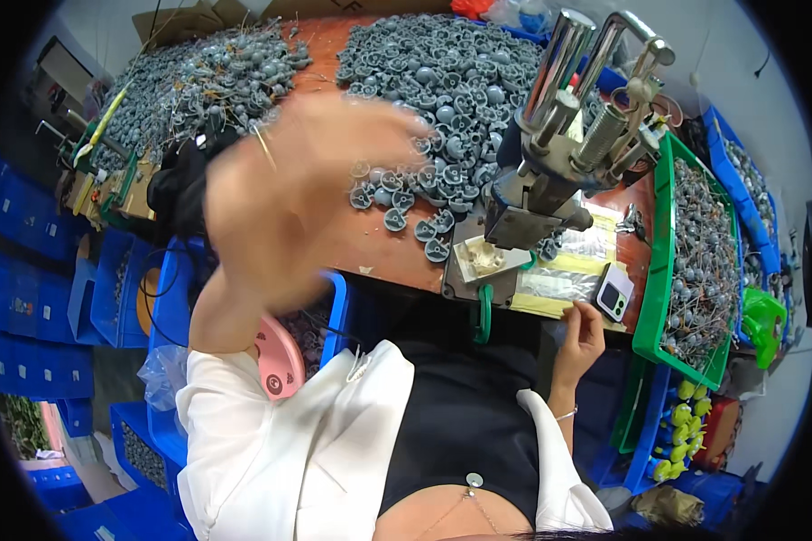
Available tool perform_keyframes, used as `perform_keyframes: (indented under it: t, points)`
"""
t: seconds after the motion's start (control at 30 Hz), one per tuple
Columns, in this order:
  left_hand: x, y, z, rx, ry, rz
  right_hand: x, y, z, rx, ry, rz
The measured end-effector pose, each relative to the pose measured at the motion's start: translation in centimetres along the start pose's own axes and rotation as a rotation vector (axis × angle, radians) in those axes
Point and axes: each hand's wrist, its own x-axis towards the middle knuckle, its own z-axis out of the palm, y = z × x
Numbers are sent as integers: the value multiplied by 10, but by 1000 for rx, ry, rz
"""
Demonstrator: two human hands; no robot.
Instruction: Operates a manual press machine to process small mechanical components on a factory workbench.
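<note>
My left hand [289, 180] is raised close to the camera, over the near left part of the table, and smeared by motion. Its fingers reach right, toward a large heap of small grey dome-shaped plastic pieces [442, 72]; whether they hold anything is unclear. By the table's front edge, my right hand [581, 338] has its fingers curled together. What they hold, if anything, is too small to make out. Just beyond it lies a small white device with a dark screen [614, 293]. A metal bench press [559, 153] with chrome handles stands between the heap and that device.
Another heap of grey parts with thin wires [216, 81] covers the table's far left. At the right, a green crate [650, 334] holds wired parts. A pink stool [280, 361] and stacked blue bins [36, 307] stand left. Scissors [634, 221] lie beside the press.
</note>
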Motion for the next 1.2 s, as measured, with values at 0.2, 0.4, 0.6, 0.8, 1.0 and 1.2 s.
perform_keyframes:
  t: [0.2, 0.4, 0.6, 0.8, 1.0, 1.2]
  points:
    - [16, 115, 36, -189, -134, 282, 9, -18, 23, -170, -109, -278]
    - [12, 129, 61, -231, -167, 292, 3, -19, 16, -263, -116, -311]
    - [11, 137, 62, -332, -150, 286, 5, -10, 1, -287, -69, -257]
    - [-2, 120, 20, -311, -17, -21, 11, -5, 8, -294, -107, -288]
    - [-86, -67, 67, 306, -50, -945, 22, -8, 21, -261, -129, -383]
    - [-181, -132, 107, 719, -322, -768, 36, -11, 9, -366, -70, -441]
